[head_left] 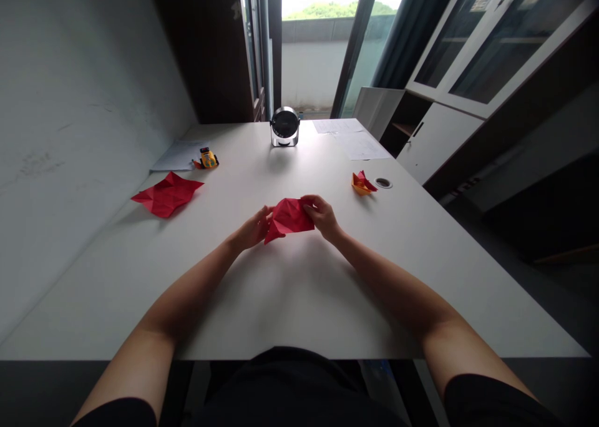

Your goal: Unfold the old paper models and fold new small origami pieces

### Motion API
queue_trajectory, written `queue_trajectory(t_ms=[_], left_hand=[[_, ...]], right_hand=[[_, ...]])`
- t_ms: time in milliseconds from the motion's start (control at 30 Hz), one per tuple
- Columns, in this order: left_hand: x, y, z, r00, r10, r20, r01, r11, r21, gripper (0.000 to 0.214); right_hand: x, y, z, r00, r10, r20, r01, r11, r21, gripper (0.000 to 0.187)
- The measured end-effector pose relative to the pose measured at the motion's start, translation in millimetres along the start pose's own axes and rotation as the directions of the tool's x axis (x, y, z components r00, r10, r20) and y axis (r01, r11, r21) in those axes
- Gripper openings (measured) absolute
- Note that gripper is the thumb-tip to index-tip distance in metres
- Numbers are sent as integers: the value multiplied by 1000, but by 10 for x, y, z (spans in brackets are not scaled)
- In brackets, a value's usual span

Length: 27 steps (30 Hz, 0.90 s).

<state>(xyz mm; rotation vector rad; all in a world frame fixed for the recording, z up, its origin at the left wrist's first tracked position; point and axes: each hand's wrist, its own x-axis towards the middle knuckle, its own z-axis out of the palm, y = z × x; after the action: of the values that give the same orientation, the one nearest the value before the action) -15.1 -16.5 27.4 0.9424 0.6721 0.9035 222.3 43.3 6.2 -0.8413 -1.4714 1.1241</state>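
White desk (248,183), yellow toy (209,158) at 10 o'clock. Left hand (256,228), right hand (324,218) both grip red paper (291,216); I'd pinch lightly to avoid crumpling.

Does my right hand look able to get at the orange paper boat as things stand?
Probably yes: the boat sits ahead and to the right of your right hand, with no object between them. That hand grips the red paper, though, so it would likely have to let go first.
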Motion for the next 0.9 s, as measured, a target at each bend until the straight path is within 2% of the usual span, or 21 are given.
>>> queue_trajectory(t_ms=[100, 267, 467, 567, 700, 800, 900], left_hand=[[-10, 7, 63, 999, 41, 2, -40, 998, -44, 59], [18, -42, 22, 997, 48, -61, -47, 999, 17, 50], [-1, 1, -27, 992, 58, -111, -31, 972, 231, 44], [-28, 63, -48, 991, 25, -128, 21, 937, 349, 45], [-53, 138, -98, 990, 13, -142, 46, 913, 405, 42], [-60, 151, -115, 995, 26, -101, 11, 937, 349, 37], [-52, 125, -125, 995, 31, -92, 0, 945, 327, 37]], right_hand=[[4, 22, -1, 1000, -4, 4, 4, 1000, -20, 29], [-12, 5, 17, 998, -3, 56, 6, 999, -54, 31], [-26, -49, 12, 999, -47, 21, 50, 990, -129, 28], [-18, -65, -3, 998, -64, -2, 63, 986, -152, 28], [-3, -62, -8, 997, -73, 21, 75, 987, -139, 26], [1, -64, -14, 999, -12, 46, 18, 992, -127, 30], [2, -91, -34, 986, 100, 136, -76, 983, -170, 40]])
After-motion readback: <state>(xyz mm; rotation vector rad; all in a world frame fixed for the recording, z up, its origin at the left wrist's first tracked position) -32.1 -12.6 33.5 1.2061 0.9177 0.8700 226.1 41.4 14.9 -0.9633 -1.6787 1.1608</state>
